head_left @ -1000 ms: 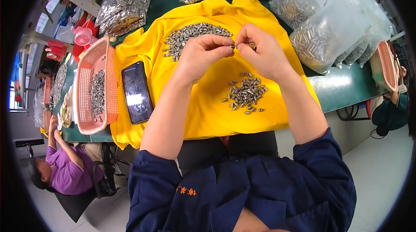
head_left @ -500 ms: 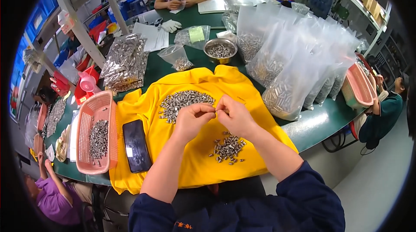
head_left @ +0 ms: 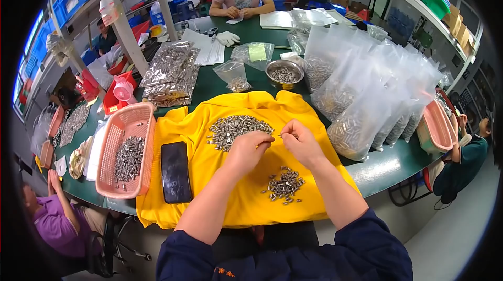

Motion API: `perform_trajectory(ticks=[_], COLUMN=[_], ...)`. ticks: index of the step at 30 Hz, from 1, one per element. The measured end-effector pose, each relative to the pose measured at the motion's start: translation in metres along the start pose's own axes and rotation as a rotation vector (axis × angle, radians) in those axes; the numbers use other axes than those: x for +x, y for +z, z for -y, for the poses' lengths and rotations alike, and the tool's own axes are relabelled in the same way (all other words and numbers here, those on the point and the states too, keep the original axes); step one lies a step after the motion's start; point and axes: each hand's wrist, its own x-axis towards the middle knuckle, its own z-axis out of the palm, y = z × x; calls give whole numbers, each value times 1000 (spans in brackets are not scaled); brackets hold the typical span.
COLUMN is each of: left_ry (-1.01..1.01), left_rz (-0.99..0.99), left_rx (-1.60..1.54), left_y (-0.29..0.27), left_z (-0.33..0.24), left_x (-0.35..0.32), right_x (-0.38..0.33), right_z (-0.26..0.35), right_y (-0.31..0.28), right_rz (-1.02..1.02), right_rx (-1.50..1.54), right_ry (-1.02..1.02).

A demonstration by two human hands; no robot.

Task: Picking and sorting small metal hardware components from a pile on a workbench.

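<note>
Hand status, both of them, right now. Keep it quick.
Left hand: closed in a pinch; cannot tell if it holds anything.
Right hand: closed in a pinch; anything held is too small to identify.

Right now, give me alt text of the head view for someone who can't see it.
A person's left hand and right hand hover close together over a yellow cloth with two piles of small metal parts. A phone and pink basket sit left, plastic bags right.
</note>
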Motion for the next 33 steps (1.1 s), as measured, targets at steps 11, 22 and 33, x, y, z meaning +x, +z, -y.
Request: perform_trajectory(ticks=[11,22,33], left_ry=[-457,-445,-387], left_rz=[24,43,-25], left_rx=[-1067,-1179,-1047], left_y=[-2,4,5], left_z=[6,8,3], left_x=[14,4,4], right_x=[6,-1,-2], right_z=[10,7,5], right_y=[-3,1,6], right_rz=[99,79,29], right_rx=[40,-34,-165], right_ry=[-54,-134,-219])
